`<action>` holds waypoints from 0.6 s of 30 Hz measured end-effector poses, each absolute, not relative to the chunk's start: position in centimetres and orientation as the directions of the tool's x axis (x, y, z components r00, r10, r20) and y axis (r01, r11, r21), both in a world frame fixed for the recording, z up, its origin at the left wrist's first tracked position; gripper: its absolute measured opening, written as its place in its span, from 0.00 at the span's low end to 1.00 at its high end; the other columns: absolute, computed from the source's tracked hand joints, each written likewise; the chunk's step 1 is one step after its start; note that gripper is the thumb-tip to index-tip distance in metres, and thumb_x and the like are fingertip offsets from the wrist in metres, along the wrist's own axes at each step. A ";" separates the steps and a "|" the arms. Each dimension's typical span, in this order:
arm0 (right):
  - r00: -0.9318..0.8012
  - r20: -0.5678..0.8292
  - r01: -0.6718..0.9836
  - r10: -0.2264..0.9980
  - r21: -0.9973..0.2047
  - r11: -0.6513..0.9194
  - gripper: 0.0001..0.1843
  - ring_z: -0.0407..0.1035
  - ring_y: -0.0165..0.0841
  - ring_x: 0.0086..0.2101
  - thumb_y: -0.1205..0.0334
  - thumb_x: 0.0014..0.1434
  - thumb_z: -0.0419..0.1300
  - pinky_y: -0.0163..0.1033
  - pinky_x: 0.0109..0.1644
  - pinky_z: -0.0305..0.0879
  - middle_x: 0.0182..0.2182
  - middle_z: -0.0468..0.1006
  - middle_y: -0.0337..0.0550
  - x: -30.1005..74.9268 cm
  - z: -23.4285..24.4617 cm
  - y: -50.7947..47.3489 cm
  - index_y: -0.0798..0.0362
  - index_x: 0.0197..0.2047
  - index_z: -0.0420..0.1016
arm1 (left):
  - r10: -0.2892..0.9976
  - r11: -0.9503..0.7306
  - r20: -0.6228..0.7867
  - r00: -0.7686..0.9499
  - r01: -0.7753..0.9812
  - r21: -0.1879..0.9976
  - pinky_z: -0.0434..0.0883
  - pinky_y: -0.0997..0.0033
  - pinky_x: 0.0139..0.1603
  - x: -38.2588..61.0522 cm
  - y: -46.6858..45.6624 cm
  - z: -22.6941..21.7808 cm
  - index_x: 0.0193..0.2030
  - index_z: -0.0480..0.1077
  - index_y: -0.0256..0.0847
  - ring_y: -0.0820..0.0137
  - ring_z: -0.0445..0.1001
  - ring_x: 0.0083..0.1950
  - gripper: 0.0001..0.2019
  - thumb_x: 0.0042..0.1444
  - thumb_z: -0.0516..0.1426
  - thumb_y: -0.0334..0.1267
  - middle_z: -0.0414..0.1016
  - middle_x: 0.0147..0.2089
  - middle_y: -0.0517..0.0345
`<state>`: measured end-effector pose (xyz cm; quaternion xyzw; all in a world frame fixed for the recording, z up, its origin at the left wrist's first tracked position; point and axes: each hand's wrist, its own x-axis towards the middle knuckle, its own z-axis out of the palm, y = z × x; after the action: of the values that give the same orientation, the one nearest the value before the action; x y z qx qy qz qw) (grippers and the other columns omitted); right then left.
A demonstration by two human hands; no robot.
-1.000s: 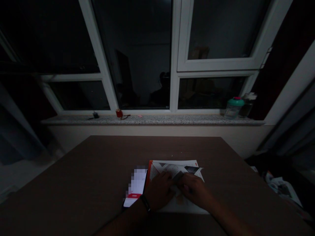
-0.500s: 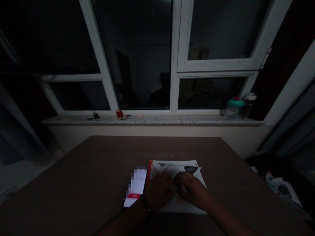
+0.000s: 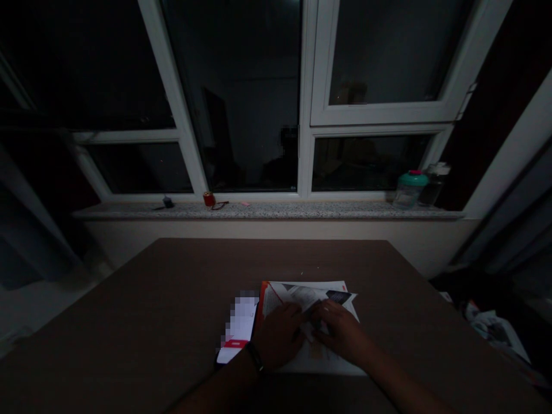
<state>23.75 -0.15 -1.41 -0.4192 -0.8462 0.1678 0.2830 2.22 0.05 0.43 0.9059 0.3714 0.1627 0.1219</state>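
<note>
A printed sheet of paper (image 3: 297, 294), folded with slanting edges, lies on a booklet (image 3: 264, 286) with an orange-red left edge. My left hand (image 3: 280, 333), a dark band on its wrist, bends its fingers over the left part of the paper. From the right, my right hand (image 3: 340, 330) pinches the paper near its middle, fingers curled and close to the left hand's. Dim light and the fingers themselves hide the exact spot of the grip. Left of the booklet is a lit phone (image 3: 244, 322), its screen partly blurred out.
The brown table (image 3: 150, 305) reaches toward a speckled windowsill (image 3: 276, 211). On the sill stand a small red jar (image 3: 209, 199), a small dark bottle (image 3: 168, 202), a teal-lidded bottle (image 3: 409, 188) and a clear bottle (image 3: 434, 183). Crumpled white stuff (image 3: 495, 330) lies right of the table.
The folded paper's right-hand corner has shifted slightly to the right, and its upper folded edge has moved a little. Both hands stay almost in place on it.
</note>
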 end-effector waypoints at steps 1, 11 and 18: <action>-0.482 0.339 0.617 0.808 -0.523 0.588 0.13 0.66 0.37 0.42 0.73 0.51 0.64 0.40 0.45 0.62 0.38 0.74 0.40 23.8 -1.4 -0.2 0.50 0.39 0.71 | 0.710 -0.697 0.220 0.669 0.624 0.353 0.64 0.62 0.56 2.3 0.0 0.3 0.50 0.67 0.43 0.61 0.66 0.54 0.15 0.55 0.56 0.30 0.68 0.52 0.54; -0.452 0.327 0.649 0.830 -0.517 0.558 0.14 0.65 0.38 0.42 0.72 0.52 0.62 0.41 0.45 0.61 0.38 0.73 0.40 23.2 -1.1 -0.5 0.49 0.41 0.70 | 0.799 -0.600 0.272 0.537 0.683 0.416 0.62 0.59 0.57 3.5 -0.2 -1.2 0.51 0.65 0.43 0.58 0.62 0.56 0.20 0.50 0.55 0.27 0.65 0.54 0.54; -0.452 0.312 0.672 0.836 -0.496 0.549 0.14 0.65 0.40 0.44 0.71 0.52 0.63 0.42 0.47 0.60 0.41 0.73 0.42 23.0 -1.0 -0.6 0.50 0.42 0.70 | 0.775 -0.631 0.238 0.586 0.689 0.358 0.62 0.60 0.58 3.2 0.0 -0.3 0.50 0.65 0.43 0.59 0.62 0.56 0.18 0.51 0.55 0.27 0.65 0.54 0.53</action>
<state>23.04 -0.62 -1.01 -0.4497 -0.8384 0.1524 0.2678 3.17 -0.05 -0.33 0.8830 0.4144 0.1885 0.1141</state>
